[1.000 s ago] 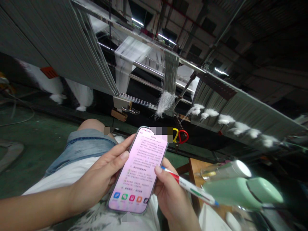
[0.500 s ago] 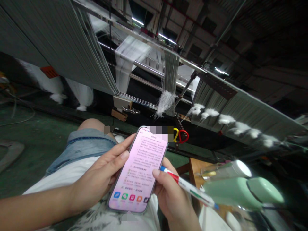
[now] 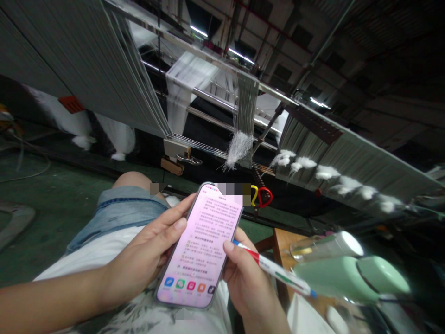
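Observation:
A smartphone (image 3: 198, 250) with a lit pink-white screen leans over my lap, showing lines of text and a row of coloured app icons near its bottom. My left hand (image 3: 153, 250) grips its left edge, fingers along the side and back. Around the right edge curls my right hand (image 3: 246, 273), its thumb at the screen's edge. A white pen (image 3: 285, 276) with red, green and blue parts is tucked in that same hand, pointing down to the right. Part of the phone's top is blurred out.
A wooden stool or table (image 3: 280, 236) at right carries a green bottle (image 3: 333, 278) and a clear cup (image 3: 323, 248). Ahead stands a textile machine with hanging threads (image 3: 246, 120) and knotted white yarn bundles (image 3: 327, 172). Red-and-yellow scissors (image 3: 266, 197) hang beyond the phone.
The text on the phone screen has scrolled up slightly. My right thumb has shifted a little up and to the right; my left hand stays put.

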The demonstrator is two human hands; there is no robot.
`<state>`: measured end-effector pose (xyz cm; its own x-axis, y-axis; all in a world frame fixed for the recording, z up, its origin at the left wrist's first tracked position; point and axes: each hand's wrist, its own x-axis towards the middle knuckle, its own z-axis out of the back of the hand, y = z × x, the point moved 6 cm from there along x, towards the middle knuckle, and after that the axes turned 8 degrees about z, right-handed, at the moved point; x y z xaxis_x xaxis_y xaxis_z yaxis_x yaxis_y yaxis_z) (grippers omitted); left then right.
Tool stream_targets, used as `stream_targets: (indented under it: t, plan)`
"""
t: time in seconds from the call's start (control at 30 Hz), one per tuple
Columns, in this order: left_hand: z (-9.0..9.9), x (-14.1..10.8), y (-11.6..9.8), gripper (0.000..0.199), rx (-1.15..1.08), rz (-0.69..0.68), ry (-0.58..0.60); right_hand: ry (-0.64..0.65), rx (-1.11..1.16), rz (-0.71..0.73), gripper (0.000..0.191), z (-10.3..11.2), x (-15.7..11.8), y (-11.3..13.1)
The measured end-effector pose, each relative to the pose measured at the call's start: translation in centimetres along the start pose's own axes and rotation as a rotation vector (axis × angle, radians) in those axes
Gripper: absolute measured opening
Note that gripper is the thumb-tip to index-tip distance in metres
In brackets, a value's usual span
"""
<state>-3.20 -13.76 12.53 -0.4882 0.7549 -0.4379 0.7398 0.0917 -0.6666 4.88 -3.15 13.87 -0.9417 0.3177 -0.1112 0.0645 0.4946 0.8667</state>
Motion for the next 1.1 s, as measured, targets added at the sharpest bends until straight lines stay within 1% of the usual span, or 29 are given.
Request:
stream_targets:
  t: [0.23, 0.43, 0.57, 0.67, 1.0, 1.1]
  plan:
    - [-0.42, -0.04, -0.09, 0.058, -0.028, -0.024, 0.048, 0.016, -0.108, 0.008, 0.042, 0.19, -0.2, 0.31]
    - [-0.35, 0.14, -0.03, 0.053, -0.027, -0.009, 0.07, -0.009, -0.067, 0.007, 0.038, 0.21, -0.05, 0.33]
    - [-0.19, 0.02, -0.08, 0.049, -0.019, -0.031, 0.066, 0.001, 0.006, 0.018, 0.034, 0.01, 0.18, 0.16]
    - [-0.24, 0.03, -0.1, 0.048, -0.017, -0.035, 0.068, -0.021, 0.025, 0.018, 0.034, 0.13, 0.27, -0.06]
    - [-0.3, 0.08, -0.16, 0.049, -0.033, -0.037, 0.061, 0.022, -0.015, 0.021, 0.03, -0.14, -0.04, 0.27]
    - [-0.37, 0.13, -0.19, 0.051, -0.034, -0.029, 0.064, 0.04, -0.064, 0.03, 0.034, 0.02, -0.12, 0.27]
